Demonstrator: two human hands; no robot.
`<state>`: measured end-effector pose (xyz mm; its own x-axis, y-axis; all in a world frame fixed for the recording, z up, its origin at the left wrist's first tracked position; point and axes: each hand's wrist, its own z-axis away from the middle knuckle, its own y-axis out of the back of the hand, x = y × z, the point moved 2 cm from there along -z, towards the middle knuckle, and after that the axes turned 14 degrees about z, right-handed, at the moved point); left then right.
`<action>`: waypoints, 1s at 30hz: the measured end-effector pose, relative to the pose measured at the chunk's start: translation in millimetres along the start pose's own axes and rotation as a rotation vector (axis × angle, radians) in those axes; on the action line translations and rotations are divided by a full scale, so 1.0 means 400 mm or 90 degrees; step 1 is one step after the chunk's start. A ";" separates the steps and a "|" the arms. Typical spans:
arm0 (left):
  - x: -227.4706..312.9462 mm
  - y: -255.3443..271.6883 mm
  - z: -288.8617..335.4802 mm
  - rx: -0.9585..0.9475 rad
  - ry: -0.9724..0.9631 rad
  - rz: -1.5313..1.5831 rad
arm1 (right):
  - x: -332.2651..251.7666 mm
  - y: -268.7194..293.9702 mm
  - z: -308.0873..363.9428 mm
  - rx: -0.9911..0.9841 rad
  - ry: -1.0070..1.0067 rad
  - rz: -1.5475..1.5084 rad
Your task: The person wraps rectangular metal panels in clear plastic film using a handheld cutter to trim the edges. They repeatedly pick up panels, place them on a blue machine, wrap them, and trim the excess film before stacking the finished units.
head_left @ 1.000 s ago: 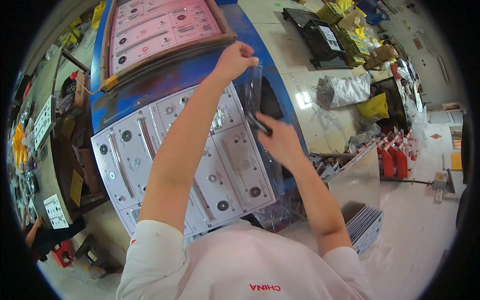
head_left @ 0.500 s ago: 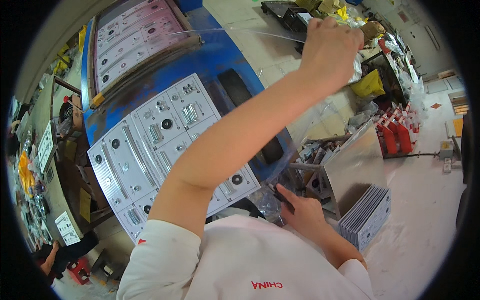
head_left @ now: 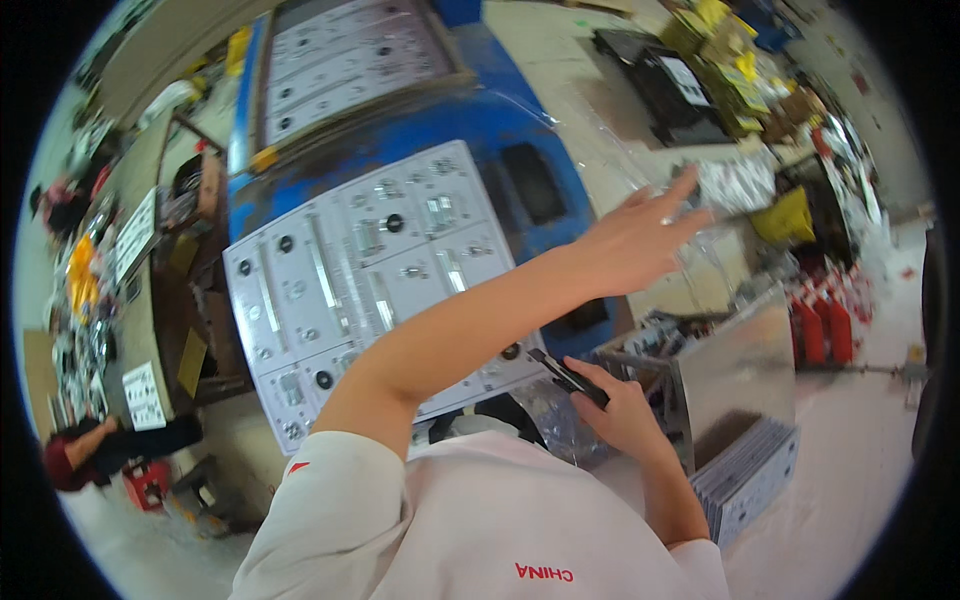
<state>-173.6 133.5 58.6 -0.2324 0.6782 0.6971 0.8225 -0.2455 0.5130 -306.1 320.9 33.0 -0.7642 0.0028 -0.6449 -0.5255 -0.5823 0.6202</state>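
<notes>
My left hand [head_left: 640, 240] reaches across to the far right with its fingers spread. Nothing shows in its grip, though clear plastic film [head_left: 712, 250] hangs near and beyond it. In my right hand [head_left: 622, 412] is a black utility knife [head_left: 570, 378], its tip pointing at the near right corner of a white board [head_left: 290, 335]. That board lies tilted on a blue machine bed [head_left: 500, 110] and carries rods, screws and black round parts, seemingly under clear film. My left forearm hides part of its near right side.
Behind the board, a frame [head_left: 370, 122] holds more such sheets. To the right stand a metal bin [head_left: 740, 370] with scraps, a stack of boards [head_left: 745, 485] and red objects [head_left: 822, 330]. A workbench [head_left: 160, 330] with a seated person [head_left: 85, 455] is at the left.
My left hand has come down and nearer, letting go of the clear film edge as its fingers spread. The knife in my right hand now shows more fully. The whole view has shifted.
</notes>
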 end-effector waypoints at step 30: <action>-0.225 0.629 1.006 0.440 0.451 -0.407 | -0.499 -0.502 -0.199 0.059 0.084 0.375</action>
<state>263.1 289.6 -76.7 -0.7621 -0.0481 0.6457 0.5074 0.5750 0.6417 -18.2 372.6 1.5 -0.8869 -0.4020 -0.2275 -0.0634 -0.3820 0.9220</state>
